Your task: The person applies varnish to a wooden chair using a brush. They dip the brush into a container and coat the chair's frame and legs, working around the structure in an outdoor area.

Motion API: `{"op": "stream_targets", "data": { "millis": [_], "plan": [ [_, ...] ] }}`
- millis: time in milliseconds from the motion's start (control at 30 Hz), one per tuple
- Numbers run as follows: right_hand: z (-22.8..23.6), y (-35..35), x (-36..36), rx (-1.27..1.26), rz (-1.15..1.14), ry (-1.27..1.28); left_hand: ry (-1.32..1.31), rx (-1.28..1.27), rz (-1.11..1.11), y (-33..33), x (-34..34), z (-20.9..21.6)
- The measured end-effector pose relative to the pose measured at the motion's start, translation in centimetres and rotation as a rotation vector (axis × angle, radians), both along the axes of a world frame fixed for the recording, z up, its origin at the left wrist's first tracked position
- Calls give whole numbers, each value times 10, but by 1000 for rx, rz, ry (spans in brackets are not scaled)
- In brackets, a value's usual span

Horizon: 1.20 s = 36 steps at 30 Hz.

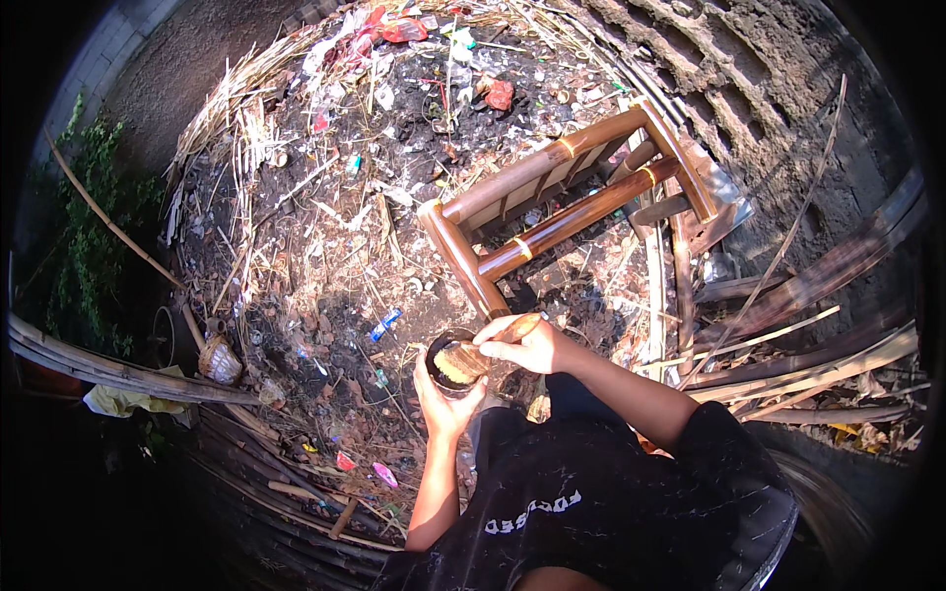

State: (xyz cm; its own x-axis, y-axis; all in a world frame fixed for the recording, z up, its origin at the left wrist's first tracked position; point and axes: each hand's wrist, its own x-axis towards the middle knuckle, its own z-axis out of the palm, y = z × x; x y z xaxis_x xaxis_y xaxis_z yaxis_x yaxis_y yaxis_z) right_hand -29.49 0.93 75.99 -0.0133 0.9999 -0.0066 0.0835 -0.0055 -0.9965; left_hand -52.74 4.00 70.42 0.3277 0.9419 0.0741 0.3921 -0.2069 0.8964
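Observation:
My left hand [445,406] is wrapped around a small dark cup [437,349] held in front of my body. In my right hand [540,348] is a paintbrush [471,357] with a wooden handle; its pale yellow bristles are over or in the cup's mouth. What the cup contains is too dark to make out. Just beyond my hands stands a glossy brown bamboo frame [532,241], like a small bench or chair, with light bands at its joints. Its nearest corner lies close to the cup and my right hand.
Scraps of plastic and dry leaves litter the dirt ground [335,276]. A rough block wall [729,79] rises at the far right. Bamboo poles [818,286] lie along the right side, and more poles [99,369] cross the left. A green plant [89,236] grows at the left.

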Motion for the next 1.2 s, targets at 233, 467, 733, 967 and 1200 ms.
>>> {"op": "stream_targets", "data": {
  "millis": [233,467,733,967,1200],
  "plan": [
    [-76,15,91,-229,-712,939,-191,-148,43,49,32,-11],
    [-157,155,152,-44,-566,171,-165,-120,136,95,100,7],
    [-179,183,408,-104,-892,-258,58,-29,334,130,154,3],
    [-163,199,392,100,-784,-573,-30,-70,359,151,224,30],
    [-138,233,413,-327,-522,-256,6,56,350,161,236,26]
  ]
}}
